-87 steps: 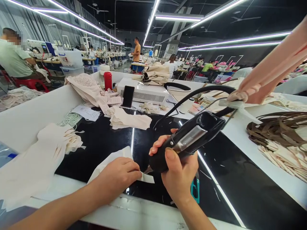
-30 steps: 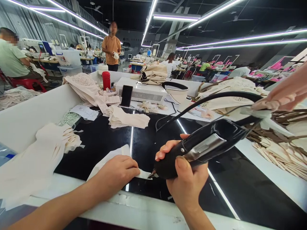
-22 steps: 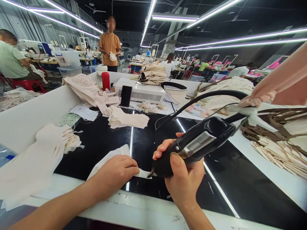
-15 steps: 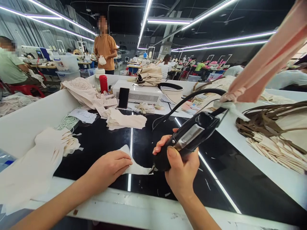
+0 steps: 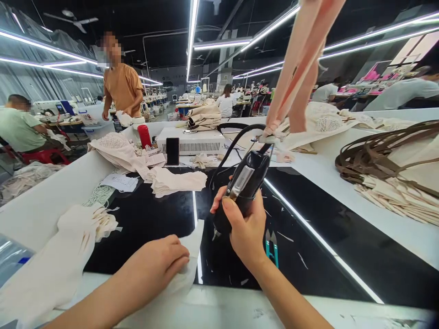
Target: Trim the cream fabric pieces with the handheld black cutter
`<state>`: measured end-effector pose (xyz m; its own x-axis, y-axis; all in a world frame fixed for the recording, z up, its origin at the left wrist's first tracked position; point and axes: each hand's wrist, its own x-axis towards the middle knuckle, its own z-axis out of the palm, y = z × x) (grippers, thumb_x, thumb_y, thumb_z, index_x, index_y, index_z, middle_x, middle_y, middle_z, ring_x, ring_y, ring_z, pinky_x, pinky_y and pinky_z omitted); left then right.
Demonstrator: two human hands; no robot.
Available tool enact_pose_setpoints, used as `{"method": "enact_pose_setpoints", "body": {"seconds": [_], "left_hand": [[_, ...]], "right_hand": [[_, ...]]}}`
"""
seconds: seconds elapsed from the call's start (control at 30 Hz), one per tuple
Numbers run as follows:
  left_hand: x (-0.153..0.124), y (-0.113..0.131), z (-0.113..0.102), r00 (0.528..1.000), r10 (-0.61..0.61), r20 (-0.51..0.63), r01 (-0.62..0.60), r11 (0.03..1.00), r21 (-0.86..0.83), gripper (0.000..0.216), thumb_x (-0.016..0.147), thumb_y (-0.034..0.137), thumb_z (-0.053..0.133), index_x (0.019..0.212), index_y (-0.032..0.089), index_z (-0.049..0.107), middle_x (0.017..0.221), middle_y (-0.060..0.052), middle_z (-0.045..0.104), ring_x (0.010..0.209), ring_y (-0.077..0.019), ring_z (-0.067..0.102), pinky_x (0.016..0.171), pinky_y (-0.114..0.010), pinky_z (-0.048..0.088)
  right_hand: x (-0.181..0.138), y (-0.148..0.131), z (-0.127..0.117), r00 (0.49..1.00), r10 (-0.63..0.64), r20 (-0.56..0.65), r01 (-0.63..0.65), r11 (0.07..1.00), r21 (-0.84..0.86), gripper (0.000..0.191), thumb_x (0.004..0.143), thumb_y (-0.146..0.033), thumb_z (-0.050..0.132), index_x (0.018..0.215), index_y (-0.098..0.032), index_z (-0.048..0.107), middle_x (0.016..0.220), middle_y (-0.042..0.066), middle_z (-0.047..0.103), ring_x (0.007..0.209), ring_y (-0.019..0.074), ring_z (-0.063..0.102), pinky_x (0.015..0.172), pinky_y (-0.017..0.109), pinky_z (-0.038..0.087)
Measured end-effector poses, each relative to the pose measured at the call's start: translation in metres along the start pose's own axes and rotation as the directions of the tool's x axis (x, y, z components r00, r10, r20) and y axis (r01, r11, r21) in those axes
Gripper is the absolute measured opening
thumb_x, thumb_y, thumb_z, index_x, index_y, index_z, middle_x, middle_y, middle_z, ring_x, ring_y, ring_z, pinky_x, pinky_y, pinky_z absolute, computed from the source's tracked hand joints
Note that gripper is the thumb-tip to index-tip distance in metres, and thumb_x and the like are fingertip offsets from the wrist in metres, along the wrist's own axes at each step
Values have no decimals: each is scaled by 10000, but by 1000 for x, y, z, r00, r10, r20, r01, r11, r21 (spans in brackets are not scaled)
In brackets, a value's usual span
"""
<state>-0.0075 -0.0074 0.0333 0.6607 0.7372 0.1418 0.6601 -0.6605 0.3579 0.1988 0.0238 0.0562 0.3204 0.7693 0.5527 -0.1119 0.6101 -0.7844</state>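
My left hand [image 5: 164, 260], fingers bent and pressed together, grips a small white fabric piece [image 5: 192, 240] at the near edge of the black table panel. One end of the fabric sticks up past my fingertips, and part of it hangs over the white front edge. My right hand [image 5: 245, 224] is closed round a black corded electric cutter [image 5: 236, 194], with the thumb near its metal lever. The cutter's metal tip [image 5: 216, 234] points down, apart from the fabric. Teal-handled thread snips [image 5: 271, 246] lie just right of my right wrist.
A pink cloth strip [image 5: 295, 68] suspends the cutter from above. Stacked cream fabric pieces [image 5: 178, 181] lie ahead, more fabric [image 5: 51, 260] at left, and brown straps [image 5: 366, 160] at right. A phone [image 5: 172, 151] leans on a white box. A person in orange [image 5: 121, 87] stands beyond.
The cutter's tip has come away from the fabric and the cutter stands more upright. My left hand has drawn the fabric toward me and turned it. The snips have come into view.
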Motion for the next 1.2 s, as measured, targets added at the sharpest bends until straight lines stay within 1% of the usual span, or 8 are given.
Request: {"method": "enact_pose_setpoints", "body": {"seconds": [0.1,0.23,0.37,0.57,0.7,0.9,1.07,1.2], "left_hand": [[22,-6,-4,996,82,-48,-80,996,42,161,984,125,626,1125,195,659,1083,-34,697,1000,-197,695,896,-310,569],[48,-19,-3,982,190,-10,-191,979,-74,369,885,149,789,1194,180,591,1308,-97,659,1260,-244,623,1091,-414,519],[53,-28,0,980,157,118,-145,984,-102,454,848,202,839,1230,198,595,1364,-117,646,1403,-313,528,1162,-573,434],[46,-36,-1,969,111,219,-90,990,-106,350,905,260,789,1179,207,576,1481,-134,575,1539,-351,326,1212,-738,192],[43,-40,-2,968,58,244,-32,994,-107,352,901,303,797,1155,230,565,1500,-113,560,1552,-339,300,1237,-722,131],[40,-42,0,974,51,219,-29,994,-104,370,899,341,801,1173,243,571,1428,-88,611,1504,-336,392,1255,-701,100],[39,-41,-2,972,62,226,-40,994,-102,332,907,336,793,1160,260,592,1413,-81,622,1516,-332,371,1242,-718,101],[39,-38,-5,968,51,244,-24,994,-109,298,902,302,798,1107,254,586,1450,-58,602,1537,-329,333,1241,-718,104]], "right_hand": [[-1,2,5,1000,1,12,-2,1000,29,284,856,-367,759,1030,-267,559,788,-61,664,590,119,611,570,267,562],[-1,5,11,1000,12,12,-13,999,44,254,863,-354,740,1017,-263,560,788,-64,622,610,116,589,573,262,548],[-1,7,17,999,33,30,-35,998,57,247,851,-358,744,976,-258,557,786,-68,588,609,108,556,575,257,543],[-1,12,23,998,49,40,-51,997,55,238,844,-350,730,961,-251,549,813,-51,583,657,120,558,596,266,529],[-3,15,29,996,65,53,-67,997,45,226,838,-318,719,955,-255,537,805,-44,591,665,131,565,624,287,523],[-6,16,36,995,73,75,-76,997,34,251,821,-330,716,996,-260,551,916,4,625,770,168,595,663,312,537],[-8,17,37,992,87,93,-91,995,45,262,819,-356,731,980,-264,545,882,-12,614,740,159,587,652,307,537],[-4,16,35,996,70,61,-73,996,48,249,833,-347,732,967,-259,541,831,-36,607,677,136,581,619,283,543]]}}
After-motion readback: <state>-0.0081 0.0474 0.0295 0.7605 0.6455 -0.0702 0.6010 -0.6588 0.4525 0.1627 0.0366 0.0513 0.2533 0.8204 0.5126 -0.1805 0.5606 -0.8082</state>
